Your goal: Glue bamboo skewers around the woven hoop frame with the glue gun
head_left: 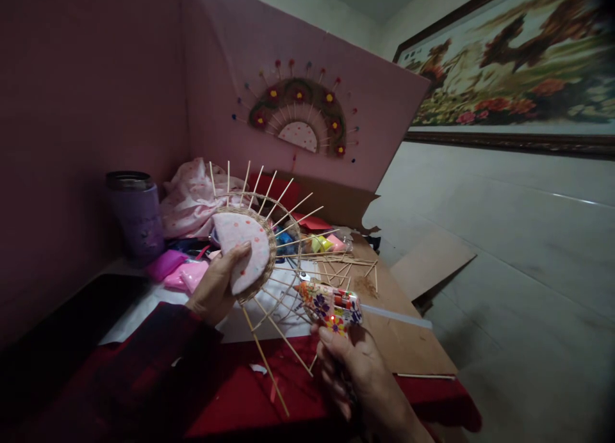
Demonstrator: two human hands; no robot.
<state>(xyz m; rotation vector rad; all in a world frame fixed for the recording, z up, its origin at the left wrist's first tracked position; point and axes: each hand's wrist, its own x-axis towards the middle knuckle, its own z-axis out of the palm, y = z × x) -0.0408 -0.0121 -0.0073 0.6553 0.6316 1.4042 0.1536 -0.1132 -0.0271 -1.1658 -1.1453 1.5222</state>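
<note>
My left hand [217, 287] grips a half-round craft piece [248, 243], its thumb pressed on the white, dotted fabric. Thin sticks fan out from the piece's woven edge, and a thin cord arc crosses them further out. In my right hand [353, 360] is a flower-patterned glue gun [331, 305] with a small red light lit and a clear glue stick [396, 316] coming out of its back. The gun's nozzle points left, close to the sticks and cord at the lower right of the piece; whether it touches them I cannot tell.
A purple tumbler [136, 216] stands at the left beside bunched pink cloth [195, 196]. Bright packets [180, 271] and loose sticks [343, 264] lie on the table. Behind, a pink board [211, 65] bears a finished-looking fan decoration [298, 120]. Brown cardboard [408, 347] covers the right side.
</note>
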